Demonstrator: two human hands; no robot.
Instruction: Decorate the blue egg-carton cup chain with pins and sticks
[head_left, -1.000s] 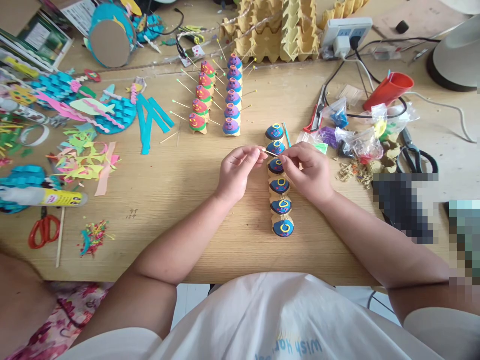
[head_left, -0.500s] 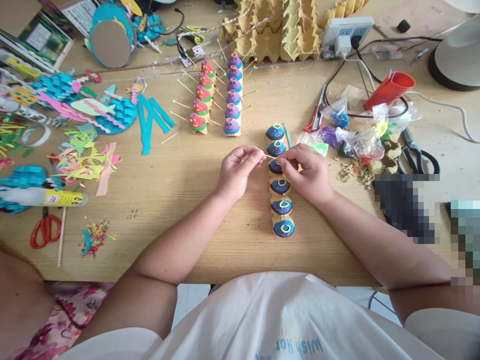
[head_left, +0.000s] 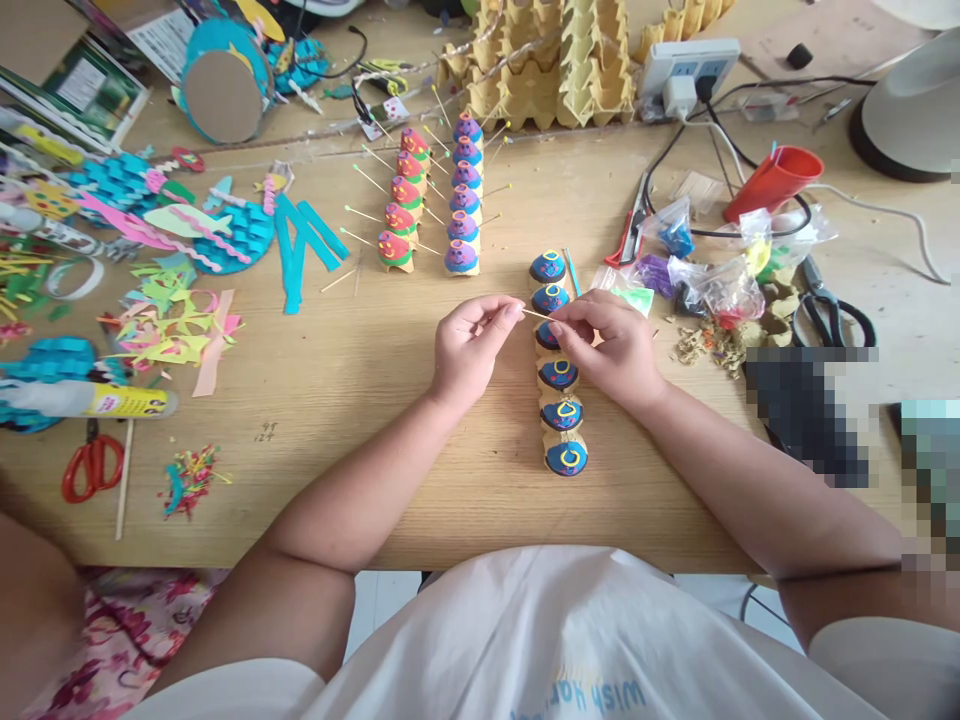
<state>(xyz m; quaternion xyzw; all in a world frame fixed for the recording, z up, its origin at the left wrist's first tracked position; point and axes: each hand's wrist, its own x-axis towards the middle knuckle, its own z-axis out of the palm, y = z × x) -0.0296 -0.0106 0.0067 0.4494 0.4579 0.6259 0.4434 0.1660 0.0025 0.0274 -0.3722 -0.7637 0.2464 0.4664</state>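
Note:
A thin toothpick [head_left: 535,314] is pinched at one end by the closed fingertips of my left hand [head_left: 471,345]. My right hand [head_left: 613,345] is closed too, its thumb and forefinger on the toothpick's other end. Below the fingers stands a row of egg-carton cups topped with blue clay [head_left: 559,374], each with yellow clay trim; the right fingertips partly cover the third cup. Beside the top of this row lies a thin blue stick [head_left: 572,272].
A red-and-green row [head_left: 400,218] and a purple row [head_left: 462,228] of carton cups, stuck with picks, stand farther back. Bagged clay [head_left: 679,232], a red cutter [head_left: 628,235], a red cup [head_left: 776,182] and black scissors [head_left: 832,310] lie right. Paper scraps [head_left: 169,330] and a glue bottle [head_left: 131,400] lie left.
My left hand has moved slightly left, and a little more of the toothpick shows between the hands. Both hands keep their pinch; the view has shifted slightly.

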